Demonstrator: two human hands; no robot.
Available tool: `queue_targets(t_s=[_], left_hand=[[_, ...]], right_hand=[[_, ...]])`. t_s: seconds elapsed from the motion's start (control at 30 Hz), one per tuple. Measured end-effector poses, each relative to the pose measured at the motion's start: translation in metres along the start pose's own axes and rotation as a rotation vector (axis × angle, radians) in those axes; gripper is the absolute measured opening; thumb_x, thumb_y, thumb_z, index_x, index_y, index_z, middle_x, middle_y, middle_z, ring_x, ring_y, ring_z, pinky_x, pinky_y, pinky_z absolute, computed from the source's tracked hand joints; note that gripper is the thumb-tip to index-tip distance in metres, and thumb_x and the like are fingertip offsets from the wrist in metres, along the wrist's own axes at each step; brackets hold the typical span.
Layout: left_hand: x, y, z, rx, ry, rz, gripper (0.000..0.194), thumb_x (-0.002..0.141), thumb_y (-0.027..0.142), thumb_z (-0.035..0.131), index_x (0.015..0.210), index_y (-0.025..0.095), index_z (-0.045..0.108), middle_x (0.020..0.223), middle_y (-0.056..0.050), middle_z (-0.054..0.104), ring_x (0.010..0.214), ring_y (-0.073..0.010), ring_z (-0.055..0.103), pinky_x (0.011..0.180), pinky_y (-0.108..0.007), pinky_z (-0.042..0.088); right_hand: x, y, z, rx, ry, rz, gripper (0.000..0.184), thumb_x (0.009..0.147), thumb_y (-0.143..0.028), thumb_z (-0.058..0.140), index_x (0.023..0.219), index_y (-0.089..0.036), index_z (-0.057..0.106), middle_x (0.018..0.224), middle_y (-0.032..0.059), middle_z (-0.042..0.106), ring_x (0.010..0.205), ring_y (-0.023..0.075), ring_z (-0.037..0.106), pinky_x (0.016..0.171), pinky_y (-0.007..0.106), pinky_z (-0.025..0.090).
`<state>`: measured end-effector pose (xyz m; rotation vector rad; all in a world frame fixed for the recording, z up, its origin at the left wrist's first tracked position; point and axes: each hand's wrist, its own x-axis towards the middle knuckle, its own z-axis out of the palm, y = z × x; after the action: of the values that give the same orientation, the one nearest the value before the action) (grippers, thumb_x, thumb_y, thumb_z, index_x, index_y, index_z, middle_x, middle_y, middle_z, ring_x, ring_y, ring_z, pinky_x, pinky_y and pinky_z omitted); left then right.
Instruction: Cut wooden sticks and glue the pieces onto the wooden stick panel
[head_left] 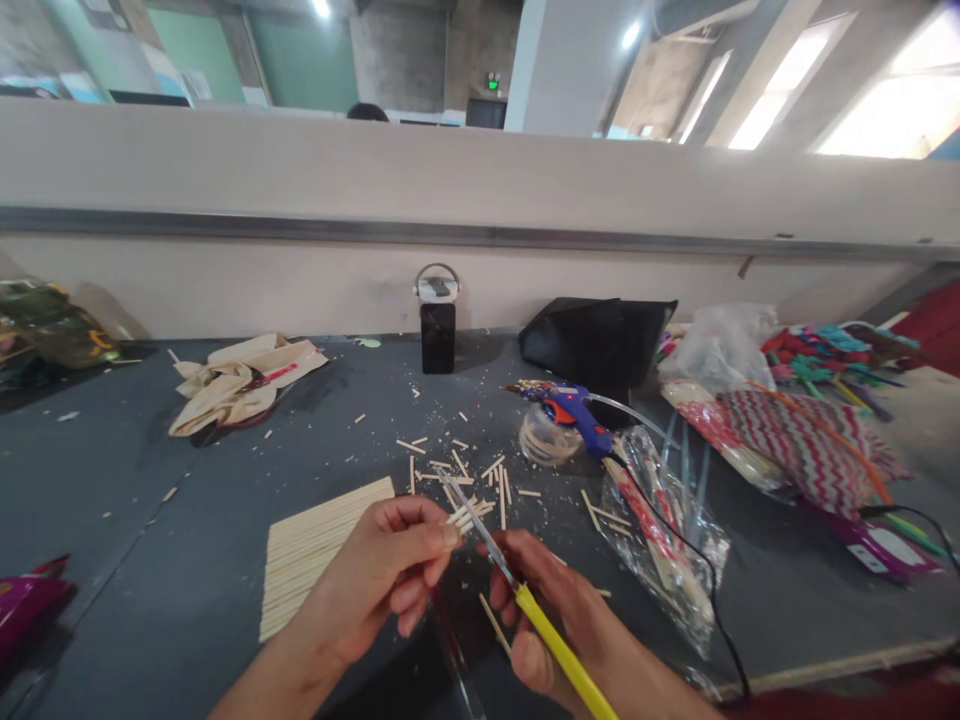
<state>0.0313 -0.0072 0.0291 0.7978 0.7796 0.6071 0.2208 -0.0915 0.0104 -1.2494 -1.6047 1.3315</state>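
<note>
While your left hand point(409, 555) pinches a few short sticks point(471, 514) between thumb and fingertips, your right hand point(551, 615) is closed around the yellow-handled blade point(559, 648), thumb on one side and fingers on the other. You have both hands low in front of you at the middle of the dark table point(150, 500), the left fingertips just beside the narrow metal part of the tool. Its long axis runs on a slant, the yellow end near you and to the right, the tip forward and to the left, out among the scattered stick pieces point(502, 490). Your pinched sticks lie across that line, their free ends pointing right and slightly away from you (whether the edge actually touches them, you cannot tell from this angle). Beside your left wrist lies a flat panel of sticks point(324, 555), set side by side, each running from lower left to upper right with only a gentle tilt. Ahead of your right hand, a blue glue gun point(577, 412) has its nozzle pointing left above a clear roll point(546, 438), and nearer you on that side rests a crinkled plastic packet point(667, 540). Farther back, facing you, a black phone point(438, 340) stands upright before a white handled device point(437, 289).
</note>
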Motion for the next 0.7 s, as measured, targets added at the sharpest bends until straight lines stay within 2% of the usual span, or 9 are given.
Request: queue_targets(t_s=[0.3, 0.7], left_hand=[[-0.001, 0.000, -0.001, 0.010, 0.000, -0.004, 0.023, 0.070, 0.026, 0.071, 0.056, 0.015, 0.056, 0.044, 0.006, 0.052, 0.025, 0.0000, 0.026, 0.025, -0.013, 0.033], [-0.001, 0.001, 0.000, 0.002, -0.003, -0.002, 0.022, 0.072, 0.025, 0.071, 0.057, 0.015, 0.056, 0.044, 0.006, 0.051, 0.025, 0.0002, 0.026, 0.025, -0.012, 0.034]], right_hand=[[0.001, -0.010, -0.006, 0.007, -0.045, 0.001, 0.064, 0.080, -0.068, 0.052, 0.120, -0.019, 0.047, 0.094, 0.0058, 0.055, 0.079, 0.0176, 0.050, 0.068, 0.028, 0.046], [0.002, -0.013, -0.006, -0.009, -0.039, 0.005, 0.065, 0.079, -0.070, 0.052, 0.118, -0.019, 0.048, 0.092, 0.0055, 0.055, 0.078, 0.0177, 0.050, 0.068, 0.028, 0.046]])
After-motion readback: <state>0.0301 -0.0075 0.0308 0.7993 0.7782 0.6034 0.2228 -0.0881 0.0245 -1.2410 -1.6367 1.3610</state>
